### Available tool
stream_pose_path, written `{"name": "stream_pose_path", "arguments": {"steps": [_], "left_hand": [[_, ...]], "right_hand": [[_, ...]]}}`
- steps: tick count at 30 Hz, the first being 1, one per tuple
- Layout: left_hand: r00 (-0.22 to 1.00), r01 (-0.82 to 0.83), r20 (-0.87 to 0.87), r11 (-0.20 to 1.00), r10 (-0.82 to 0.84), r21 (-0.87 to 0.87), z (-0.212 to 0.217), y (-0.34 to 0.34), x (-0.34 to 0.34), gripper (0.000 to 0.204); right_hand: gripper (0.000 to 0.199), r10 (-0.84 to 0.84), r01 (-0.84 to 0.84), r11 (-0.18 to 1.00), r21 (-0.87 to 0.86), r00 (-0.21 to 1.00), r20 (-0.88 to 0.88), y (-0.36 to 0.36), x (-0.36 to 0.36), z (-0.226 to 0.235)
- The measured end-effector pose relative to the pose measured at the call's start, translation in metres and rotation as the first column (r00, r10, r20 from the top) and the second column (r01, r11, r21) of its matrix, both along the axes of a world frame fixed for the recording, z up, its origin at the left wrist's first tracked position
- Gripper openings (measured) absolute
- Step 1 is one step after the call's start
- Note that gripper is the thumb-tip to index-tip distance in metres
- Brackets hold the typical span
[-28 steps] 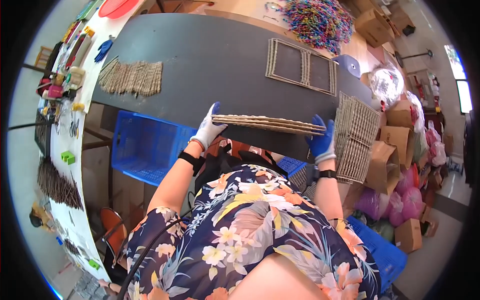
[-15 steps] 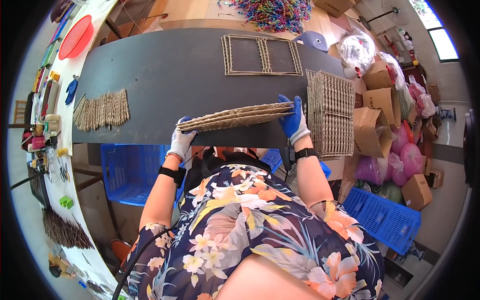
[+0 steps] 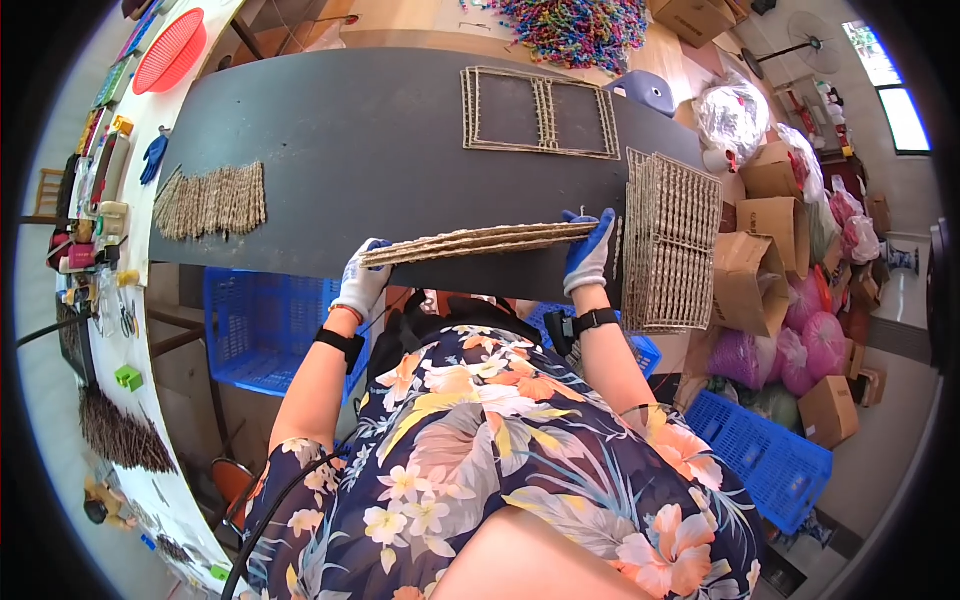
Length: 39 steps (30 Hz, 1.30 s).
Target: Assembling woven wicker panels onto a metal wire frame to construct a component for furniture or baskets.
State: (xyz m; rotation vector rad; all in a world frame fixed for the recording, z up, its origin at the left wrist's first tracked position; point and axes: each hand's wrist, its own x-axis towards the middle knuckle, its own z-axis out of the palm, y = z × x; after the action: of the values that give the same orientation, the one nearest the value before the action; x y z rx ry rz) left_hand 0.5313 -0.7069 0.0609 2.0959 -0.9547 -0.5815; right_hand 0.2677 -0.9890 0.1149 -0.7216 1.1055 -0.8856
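My left hand (image 3: 362,280), in a white and blue glove, is closed on the left end of a thin stack of frame panels (image 3: 480,241). My right hand (image 3: 590,250), gloved alike, grips the other end. The brown panels are held nearly edge-on above the near edge of the dark table (image 3: 330,130), their right end slightly higher. Beside my right hand lies a larger pile of similar frame panels (image 3: 675,240) with rows of twisted strips. Farther back rests a bare wire-like frame (image 3: 543,112) with two openings. A row of short twisted strips (image 3: 212,202) lies at the left.
Blue plastic crates (image 3: 265,330) stand below the table. Cardboard boxes (image 3: 750,280) and pink bags (image 3: 808,345) crowd the right side. A white side table at left carries a red basket (image 3: 170,50), a blue glove (image 3: 154,158) and a bundle of brown sticks (image 3: 122,430).
The held stack has turned more edge-on, and its right end sits lower in view. My right hand has shifted slightly down. The whole view has shifted a little.
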Motion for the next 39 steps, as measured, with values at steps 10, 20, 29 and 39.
{"name": "stream_pose_path", "arguments": {"steps": [10,20,29,39], "left_hand": [[0.712,-0.295,-0.666,0.955,0.225,0.007,-0.014,0.007,0.065,0.028],[0.185,-0.548,-0.916,0.811,0.356,0.204,-0.04,0.028,0.026,0.031],[0.496,-0.574,-0.695,0.797,0.52,0.187,-0.061,0.024,0.017,0.029],[0.738,-0.525,-0.386,0.83,0.554,0.188,-0.016,0.004,0.02,0.036]], "right_hand": [[0.095,0.338,-0.236,0.892,0.385,0.915,-0.222,-0.057,0.074,0.001],[0.03,0.375,-0.682,0.721,0.121,0.238,-0.896,-0.035,0.092,-0.081],[0.054,-0.042,-0.752,0.654,-0.08,0.069,-0.997,-0.003,0.091,-0.074],[0.066,-0.034,-0.997,0.073,-0.014,0.011,-0.999,0.073,0.122,-0.1]]}}
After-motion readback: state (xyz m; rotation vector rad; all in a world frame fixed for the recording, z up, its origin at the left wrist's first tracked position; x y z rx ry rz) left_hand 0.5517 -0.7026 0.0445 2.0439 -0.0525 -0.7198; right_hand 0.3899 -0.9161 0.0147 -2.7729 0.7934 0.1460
